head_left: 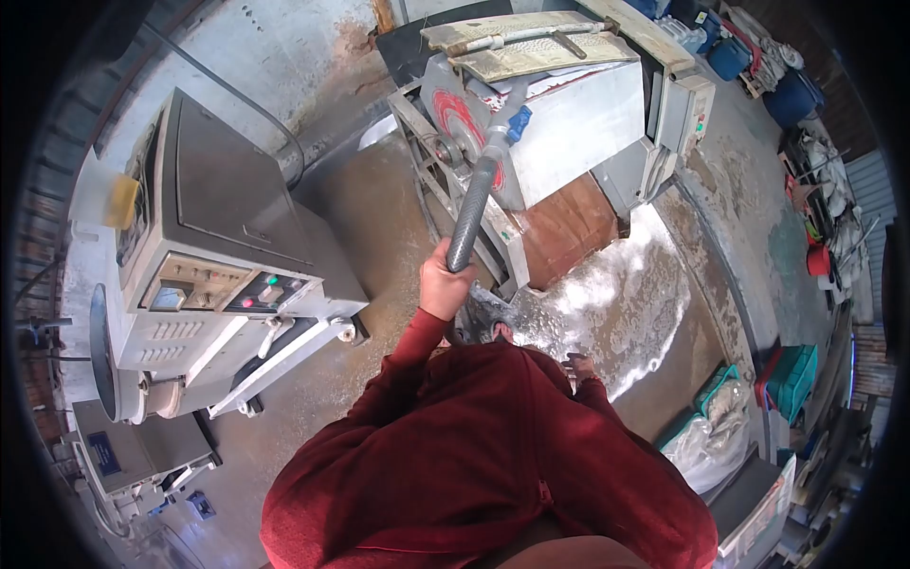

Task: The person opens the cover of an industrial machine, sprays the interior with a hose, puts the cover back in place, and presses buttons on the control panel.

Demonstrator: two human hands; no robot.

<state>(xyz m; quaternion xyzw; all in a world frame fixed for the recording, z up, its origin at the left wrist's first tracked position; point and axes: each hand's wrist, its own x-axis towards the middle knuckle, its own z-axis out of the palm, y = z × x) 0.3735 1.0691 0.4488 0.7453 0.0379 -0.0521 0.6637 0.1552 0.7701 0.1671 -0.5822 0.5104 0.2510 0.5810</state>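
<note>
My left hand is wrapped round a dark grey braided hose, held out in front of me. At the hose's far end is a grey pipe fitting with a blue valve handle, pointing at a large grey machine. A round disc with red markings stands on that machine's near side, just left of the fitting. My right hand hangs low beside my body, partly covered by the red sleeve. Its fingers are small and unclear, and I see nothing plainly held in it.
A grey cabinet machine with a control panel stands at left. The floor is wet, with pooled water and glare. At right are a green crate, plastic bags and a raised kerb. Blue containers stand far right.
</note>
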